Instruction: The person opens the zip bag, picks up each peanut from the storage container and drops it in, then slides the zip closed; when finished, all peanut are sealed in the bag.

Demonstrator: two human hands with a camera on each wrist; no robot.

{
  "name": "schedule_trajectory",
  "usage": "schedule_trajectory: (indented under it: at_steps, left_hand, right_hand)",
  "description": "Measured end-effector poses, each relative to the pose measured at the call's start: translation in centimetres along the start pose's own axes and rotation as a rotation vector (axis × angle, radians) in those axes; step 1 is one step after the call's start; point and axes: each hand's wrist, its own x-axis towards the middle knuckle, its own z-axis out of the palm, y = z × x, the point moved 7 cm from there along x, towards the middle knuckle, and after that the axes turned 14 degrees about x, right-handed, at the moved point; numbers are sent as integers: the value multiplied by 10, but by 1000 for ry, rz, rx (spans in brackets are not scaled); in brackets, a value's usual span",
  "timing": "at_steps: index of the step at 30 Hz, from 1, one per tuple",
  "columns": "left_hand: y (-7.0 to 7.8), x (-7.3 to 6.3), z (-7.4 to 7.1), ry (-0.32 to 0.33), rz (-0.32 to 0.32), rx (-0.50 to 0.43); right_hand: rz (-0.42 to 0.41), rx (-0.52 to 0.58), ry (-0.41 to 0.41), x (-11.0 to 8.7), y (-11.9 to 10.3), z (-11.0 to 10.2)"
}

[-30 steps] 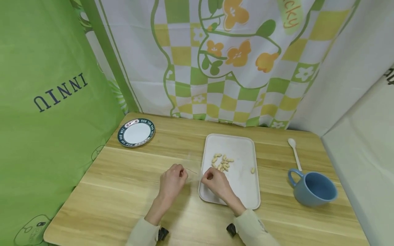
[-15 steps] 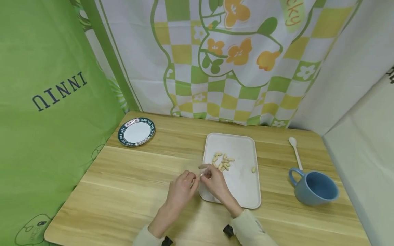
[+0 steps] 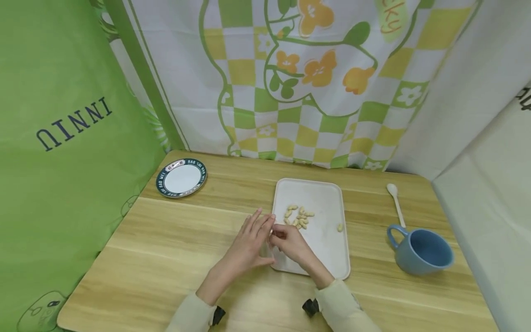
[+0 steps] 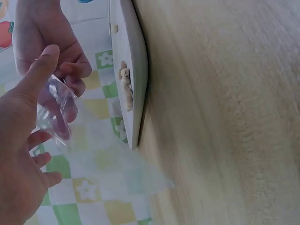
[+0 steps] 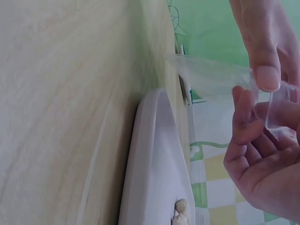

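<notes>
clear plastic bag: between hands, by tray's left edge | right hand: pinching bag | left hand: fingers extended against it | risk: loosened pinch could drop thin film; careless tug could scatter peanuts

Wooden table, far corner and right side.
Dark-rimmed plate lies at far left; blue mug stands upright, white spoon just beyond it.
</notes>
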Motion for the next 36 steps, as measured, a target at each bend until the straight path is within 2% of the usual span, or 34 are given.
schedule_trajectory:
  at_steps: [4,6,8,11,15,17,19,21,27,32,36]
  left_hand:
    - [-3,2,-3,66,-10,-11]
    - [-5,2,-4,95,-21,-28]
    - [-7,2,-4,110,-29,-45]
    - [-8,1,-2,118,-40,-65]
    - [-6,1,0,132,-41,-63]
    - [-5,2,0,141,-38,-57]
    - [-3,3,0,144,-30,-57]
    - [-1,4,0,144,-19,-55]
    - [1,4,3,134,-9,-67]
    - [0,4,6,127,0,-74]
    - [-2,3,9,126,-6,-78]
  right_hand:
    - [36,45,2,0,5,-1]
    - [42,89,44,-1,6,-3]
    - [9,124,87,-1,2,-4]
    - [-126,28,151,-5,-8,-4]
    - [-358,-230,236,-13,-25,-2]
    - [-419,-290,254,-15,-28,0]
    - [-417,-319,255,-15,-28,0]
    - [-375,-319,244,-13,-25,0]
    - [-242,-229,189,-9,-17,0]
    - [-223,-146,137,-7,-16,2]
    - [-204,-144,98,-6,-16,5]
